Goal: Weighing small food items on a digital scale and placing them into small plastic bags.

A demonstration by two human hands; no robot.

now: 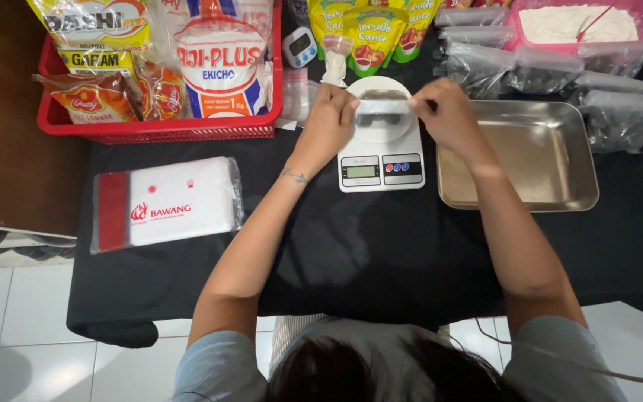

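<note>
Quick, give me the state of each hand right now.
Left hand: closed, pinching the left end of a small clear plastic bag on the kitchen scale.
Right hand: closed, pinching the bag's right end.

One head camera looks steeply down from above the person, fairly near, over the black table (381,253)

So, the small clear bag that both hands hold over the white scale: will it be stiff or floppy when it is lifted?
The small clear bag is probably floppy: thin film, stretched between the left hand and right hand. It likely weighs little, since only a few dark pieces show inside. It may sag onto the scale if one hand lets go.
</note>
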